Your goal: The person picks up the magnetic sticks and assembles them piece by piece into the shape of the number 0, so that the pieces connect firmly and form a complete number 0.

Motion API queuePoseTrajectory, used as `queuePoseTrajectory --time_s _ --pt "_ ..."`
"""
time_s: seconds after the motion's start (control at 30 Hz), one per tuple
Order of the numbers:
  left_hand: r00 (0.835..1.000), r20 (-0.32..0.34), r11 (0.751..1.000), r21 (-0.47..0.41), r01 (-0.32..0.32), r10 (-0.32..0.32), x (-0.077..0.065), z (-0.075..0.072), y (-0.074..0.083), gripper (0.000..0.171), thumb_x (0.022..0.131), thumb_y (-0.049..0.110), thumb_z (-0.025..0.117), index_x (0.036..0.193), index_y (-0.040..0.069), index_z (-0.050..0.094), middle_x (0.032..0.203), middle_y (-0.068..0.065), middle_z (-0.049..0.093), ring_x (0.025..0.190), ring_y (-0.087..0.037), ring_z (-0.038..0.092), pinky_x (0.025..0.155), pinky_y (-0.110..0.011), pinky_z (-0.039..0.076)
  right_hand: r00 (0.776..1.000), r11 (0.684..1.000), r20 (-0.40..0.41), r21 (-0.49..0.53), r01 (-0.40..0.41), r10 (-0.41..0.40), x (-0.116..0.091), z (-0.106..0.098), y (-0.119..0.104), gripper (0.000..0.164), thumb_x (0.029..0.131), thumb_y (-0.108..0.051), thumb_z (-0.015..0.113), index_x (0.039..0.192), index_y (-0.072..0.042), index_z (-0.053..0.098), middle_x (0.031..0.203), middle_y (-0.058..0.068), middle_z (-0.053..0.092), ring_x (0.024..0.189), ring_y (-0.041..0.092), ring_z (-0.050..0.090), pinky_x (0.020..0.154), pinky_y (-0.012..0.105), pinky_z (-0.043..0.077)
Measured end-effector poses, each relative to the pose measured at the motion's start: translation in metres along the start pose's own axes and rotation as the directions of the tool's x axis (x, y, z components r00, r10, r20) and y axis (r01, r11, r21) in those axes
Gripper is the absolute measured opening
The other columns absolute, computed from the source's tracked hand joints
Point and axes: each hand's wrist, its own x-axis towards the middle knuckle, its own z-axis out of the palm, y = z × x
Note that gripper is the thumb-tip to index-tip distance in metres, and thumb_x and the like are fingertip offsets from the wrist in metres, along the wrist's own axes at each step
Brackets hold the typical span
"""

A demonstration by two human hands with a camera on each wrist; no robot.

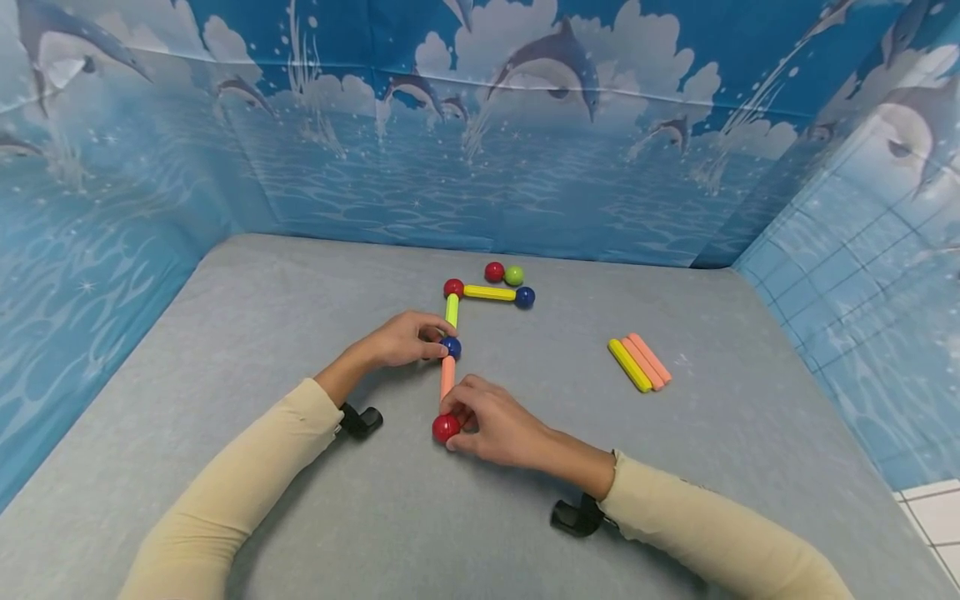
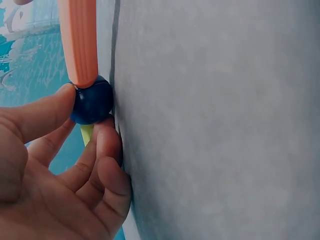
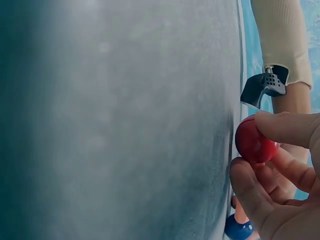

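Head, orange rod (image 1: 447,377): between blue ball (image 1: 452,347) and red ball (image 1: 444,428); we judge it light, stiff.
Left wrist, left hand (image 2: 52,192): pinching the blue ball.
Right wrist, right hand (image 3: 293,216): pinching the red ball; probably slippery, so we favour its equator.

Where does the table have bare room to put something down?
One bare patch of the table lies left of the left hand; another, between the joined yellow stick, the right hand and three loose sticks. It is crowded around the orange stick between the hands, and behind the yellow stick, where a loose red ball and green ball sit.
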Motion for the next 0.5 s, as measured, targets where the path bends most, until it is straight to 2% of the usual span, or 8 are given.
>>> queuePoseTrajectory --time_s 0.33,0.5 --pt "1.0 -0.014 1.0 0.012 0.024 -0.024 0.0013 0.0 0.0014 0.034 0.095 0.018 0.066 0.129 0.016 0.066 0.12 -0.015 0.068 0.09 -0.02 0.061 0.072 -0.026 0.046 0.999 1.0 0.029 -0.021 0.023 -0.022 0.003 -0.0003 0.0016 0.029 0.081 -0.01 0.081 0.105 -0.011 0.064 0.098 0.001 0.061 0.087 0.01 0.058 0.075 0.019 0.052" --pt "1.0 -0.018 0.999 0.034 0.013 -0.012 0.0024 0.0013 -0.0001 0.033 0.095 0.019 0.066 0.128 0.016 0.066 0.119 -0.015 0.068 0.089 -0.02 0.061 0.071 -0.026 0.047 0.999 0.999 0.035 -0.025 0.027 -0.026 0.0034 -0.0002 0.0015 0.029 0.081 -0.01 0.081 0.104 -0.01 0.064 0.097 0.001 0.061 0.086 0.01 0.058 0.074 0.018 0.05"
